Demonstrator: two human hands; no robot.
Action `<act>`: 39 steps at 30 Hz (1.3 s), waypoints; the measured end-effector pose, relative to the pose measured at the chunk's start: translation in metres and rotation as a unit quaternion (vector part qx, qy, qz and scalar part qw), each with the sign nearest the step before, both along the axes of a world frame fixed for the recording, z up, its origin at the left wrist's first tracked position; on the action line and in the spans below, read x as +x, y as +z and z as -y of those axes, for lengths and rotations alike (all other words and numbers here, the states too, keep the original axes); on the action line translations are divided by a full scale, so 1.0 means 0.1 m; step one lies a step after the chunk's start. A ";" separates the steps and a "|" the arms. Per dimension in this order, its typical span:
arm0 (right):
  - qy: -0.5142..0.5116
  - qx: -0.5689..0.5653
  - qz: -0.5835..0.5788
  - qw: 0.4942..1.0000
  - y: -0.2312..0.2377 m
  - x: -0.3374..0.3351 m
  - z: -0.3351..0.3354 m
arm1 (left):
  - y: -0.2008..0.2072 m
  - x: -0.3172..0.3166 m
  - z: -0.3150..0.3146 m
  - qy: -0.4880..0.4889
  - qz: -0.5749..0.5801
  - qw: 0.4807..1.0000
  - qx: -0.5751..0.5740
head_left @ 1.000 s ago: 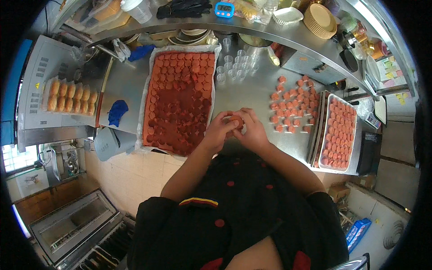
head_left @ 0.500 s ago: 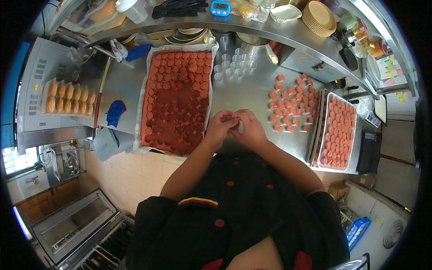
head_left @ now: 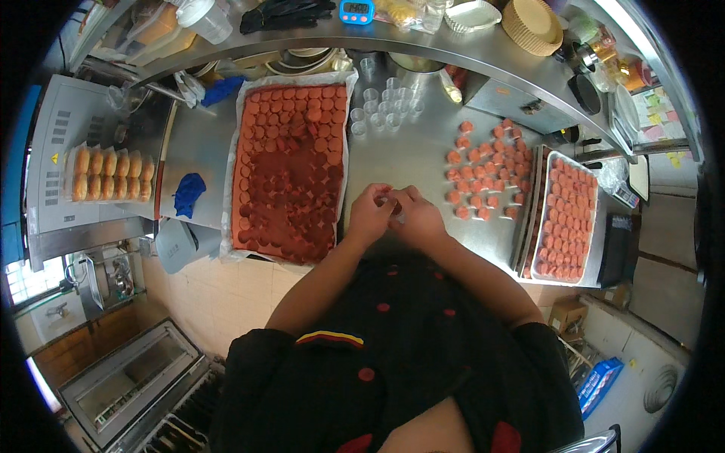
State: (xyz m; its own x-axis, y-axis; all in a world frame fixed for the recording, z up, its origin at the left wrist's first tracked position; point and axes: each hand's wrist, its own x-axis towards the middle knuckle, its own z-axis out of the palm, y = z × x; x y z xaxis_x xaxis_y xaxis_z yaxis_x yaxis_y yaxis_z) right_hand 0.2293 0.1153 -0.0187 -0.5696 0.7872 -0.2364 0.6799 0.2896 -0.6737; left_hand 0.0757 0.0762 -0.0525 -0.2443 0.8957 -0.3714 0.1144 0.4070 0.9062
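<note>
My hands meet over the metal table in front of my body. In my right hand [head_left: 419, 219] is a small clear plastic cup [head_left: 399, 216], mostly covered by the fingers. My left hand [head_left: 370, 217] is closed, its fingertips at the cup's mouth on a dark red cake round that is largely hidden. To the left lies a red sheet cake [head_left: 253, 181] on a paper-lined tray, cut into rounds, with many gone from its nearer half. Behind my hands stand several clear cups [head_left: 370, 94]. On the right, several red rounds in clear cups [head_left: 477, 172] stand on the table.
A tray [head_left: 538, 260] of more red rounds sits at the right table edge. A metal shelf [head_left: 302, 47] with a blue timer [head_left: 356, 11] runs across the back. Left are a crumpled blue cloth [head_left: 189, 194] and packed buns [head_left: 113, 175].
My hands stay together, with the fingers shifting around the small cup. The whole view has moved slightly, so the table appears a little further left.
</note>
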 end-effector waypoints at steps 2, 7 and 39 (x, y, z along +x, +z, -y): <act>0.028 0.083 -0.048 0.995 -0.09 0.00 0.01 | -0.02 0.03 -0.02 -0.004 -0.027 1.000 -0.009; 0.005 0.085 -0.052 0.995 -0.21 -0.01 0.03 | -0.39 0.02 -0.03 0.002 -0.012 1.000 0.022; 0.012 0.184 -0.051 0.981 -1.62 -0.27 -1.47 | -1.21 -1.48 -0.34 0.320 0.188 0.929 -0.017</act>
